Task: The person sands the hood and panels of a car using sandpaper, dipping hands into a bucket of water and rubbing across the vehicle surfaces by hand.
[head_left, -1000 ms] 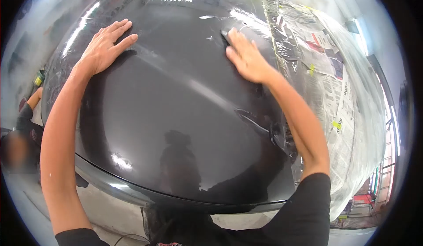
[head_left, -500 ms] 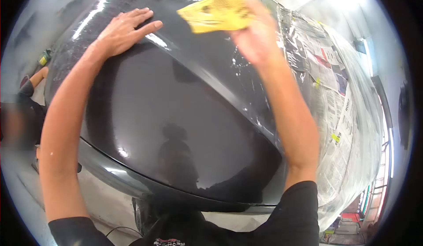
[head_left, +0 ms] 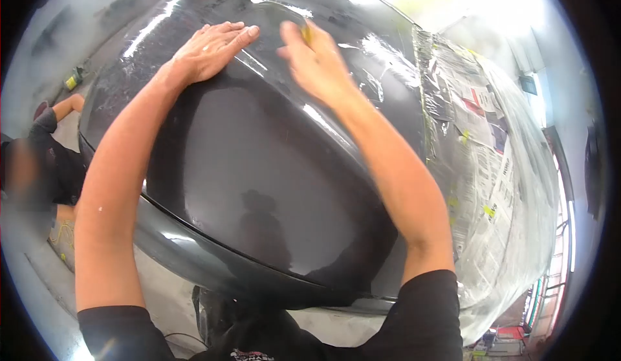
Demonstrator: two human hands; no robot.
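A dark, glossy car hood [head_left: 259, 160] fills the middle of the view, wet-looking and streaked near its far side. My left hand [head_left: 210, 50] lies palm down on its upper left part, fingers stretched out and holding nothing. To the right of it, my right hand [head_left: 314, 60] is over the hood, blurred by motion, with a small part of a yellow sheet [head_left: 306, 34] showing between its fingers. Most of the sheet is hidden by the hand.
Newspaper under clear plastic film [head_left: 479, 147] covers the car on the right. Another person [head_left: 58, 167] in dark clothes is low at the left edge, near a green and yellow object [head_left: 74, 78]. A red item [head_left: 508, 332] lies at the lower right.
The yellow sheet, spread out in my right hand half a second ago, now mostly sits hidden in it. That hand has moved left and down. My left hand appears further right in view.
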